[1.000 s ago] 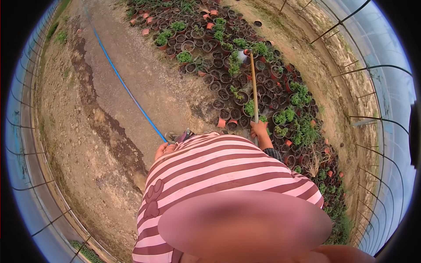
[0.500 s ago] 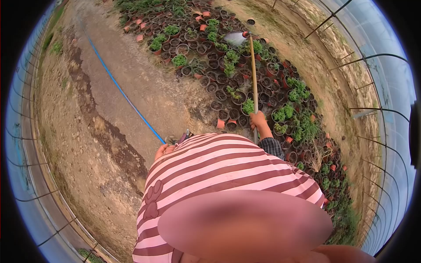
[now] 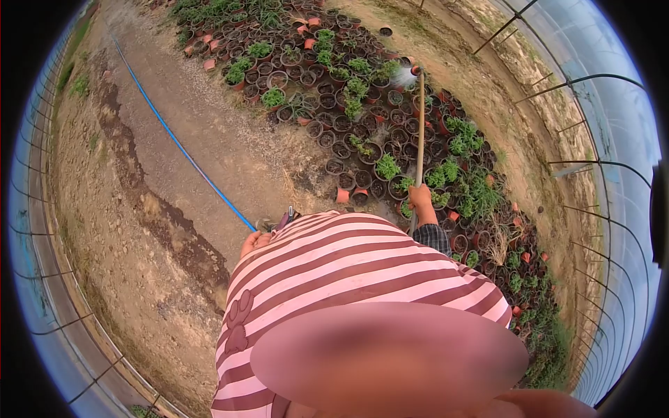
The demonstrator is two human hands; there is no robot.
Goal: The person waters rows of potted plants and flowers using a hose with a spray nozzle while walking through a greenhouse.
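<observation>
Stretching from six o'clock round to twelve on the left, the bare dirt floor (image 3: 139,230) takes up most of the view, with a darker damp streak running through it. Curved metal hoops (image 3: 592,167) of a greenhouse line the edge at three o'clock. A wide bed of small pots (image 3: 348,132) fills the ground from twelve o'clock down to four o'clock. Most are dark and hold only soil, some carry green seedlings, and a few orange ones lie among them. At six o'clock the person's pink-and-maroon striped shirt (image 3: 348,272) covers the lower middle.

A blue hose (image 3: 174,139) runs straight across the dirt from eleven o'clock down to the shirt's upper left edge. The watering wand (image 3: 419,125) – a long pale pole – rises from the shirt's upper right edge toward one o'clock, out over the pots. The right hand (image 3: 420,198) is wrapped tight around the wand's lower part, fingers closed on the shaft, a checked cuff just below it.

The left hand (image 3: 252,242) sits at the shirt's left edge, at nine o'clock from the right hand, just beside the hose's near end; the shirt hides its fingers, so I cannot tell whether it grips anything. At the wand's far tip the reddish spray head (image 3: 416,70) throws a pale fan of water (image 3: 403,78) – toward ten o'clock, onto seedling pots.
</observation>
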